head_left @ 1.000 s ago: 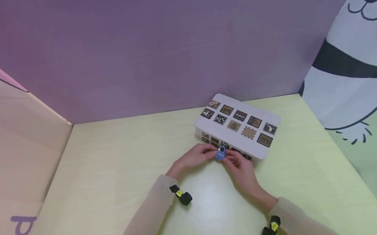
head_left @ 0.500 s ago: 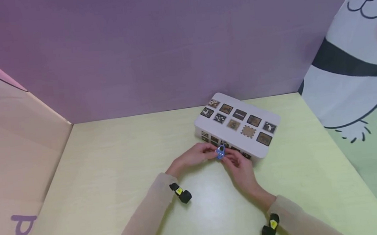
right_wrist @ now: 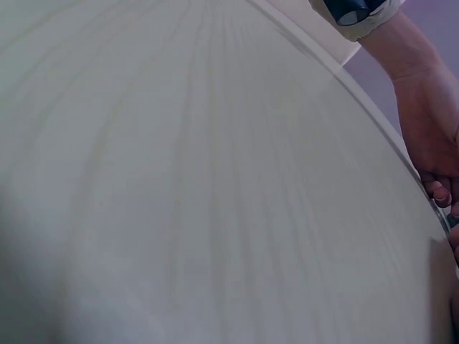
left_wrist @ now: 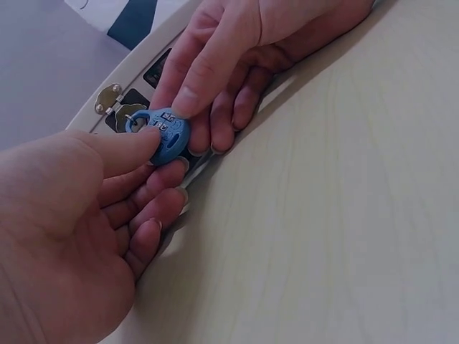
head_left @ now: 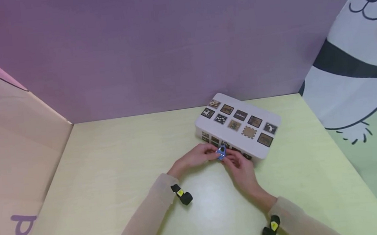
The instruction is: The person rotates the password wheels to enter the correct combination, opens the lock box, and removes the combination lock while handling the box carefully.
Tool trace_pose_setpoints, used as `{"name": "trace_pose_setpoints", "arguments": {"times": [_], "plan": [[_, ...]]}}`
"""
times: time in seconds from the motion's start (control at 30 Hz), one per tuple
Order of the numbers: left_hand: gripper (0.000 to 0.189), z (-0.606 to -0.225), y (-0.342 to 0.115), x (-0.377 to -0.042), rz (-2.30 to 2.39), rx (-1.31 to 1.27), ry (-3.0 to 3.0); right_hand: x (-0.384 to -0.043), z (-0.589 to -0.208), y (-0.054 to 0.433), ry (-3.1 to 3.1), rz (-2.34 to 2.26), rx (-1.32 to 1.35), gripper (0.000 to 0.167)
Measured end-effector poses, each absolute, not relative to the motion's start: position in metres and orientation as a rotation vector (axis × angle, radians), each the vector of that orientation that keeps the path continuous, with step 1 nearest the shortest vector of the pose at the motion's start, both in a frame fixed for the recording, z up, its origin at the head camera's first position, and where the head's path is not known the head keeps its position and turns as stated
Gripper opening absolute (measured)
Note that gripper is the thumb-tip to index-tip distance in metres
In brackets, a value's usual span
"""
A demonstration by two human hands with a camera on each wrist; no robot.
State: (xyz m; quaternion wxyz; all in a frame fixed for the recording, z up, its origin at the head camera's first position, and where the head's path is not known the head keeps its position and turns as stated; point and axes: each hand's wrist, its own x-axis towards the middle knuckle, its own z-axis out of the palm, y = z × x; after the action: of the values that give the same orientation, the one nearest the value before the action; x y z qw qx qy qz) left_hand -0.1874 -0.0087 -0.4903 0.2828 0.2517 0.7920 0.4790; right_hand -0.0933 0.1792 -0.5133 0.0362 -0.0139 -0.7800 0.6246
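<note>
A small blue combination padlock [left_wrist: 172,137] with number dials hangs by its shackle at a brass clasp [left_wrist: 130,117] on the front of a white box [head_left: 232,126]. My left hand [head_left: 195,156] pinches the padlock's left side, its thumb across the body near the dials in the left wrist view. From the other side my right hand [head_left: 243,171] holds it too, the thumb tip at the edge by the dials. The numbers are too small to read. In the right wrist view, the left hand [right_wrist: 430,125] shows at the right edge, and the padlock is hidden.
The box carries rows of dark and brown square pictures and stands angled near the table's back edge. Under it lies a pale wooden table [head_left: 118,160]. A purple wall panel [head_left: 153,54] rises behind, with printed panels on both sides.
Both hands stay at the padlock in nearly the same place. The padlock's face tilts slightly between the fingers. The box has not moved.
</note>
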Motion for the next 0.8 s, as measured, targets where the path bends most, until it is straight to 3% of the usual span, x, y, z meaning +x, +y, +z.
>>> {"name": "trace_pose_setpoints", "arguments": {"times": [0.8], "plan": [[0.029,-0.4904,-0.0078,-0.1848,1.277,0.652,2.150,-0.0954,-0.5108,0.1795,-2.409,1.991,-0.141,0.034]]}}
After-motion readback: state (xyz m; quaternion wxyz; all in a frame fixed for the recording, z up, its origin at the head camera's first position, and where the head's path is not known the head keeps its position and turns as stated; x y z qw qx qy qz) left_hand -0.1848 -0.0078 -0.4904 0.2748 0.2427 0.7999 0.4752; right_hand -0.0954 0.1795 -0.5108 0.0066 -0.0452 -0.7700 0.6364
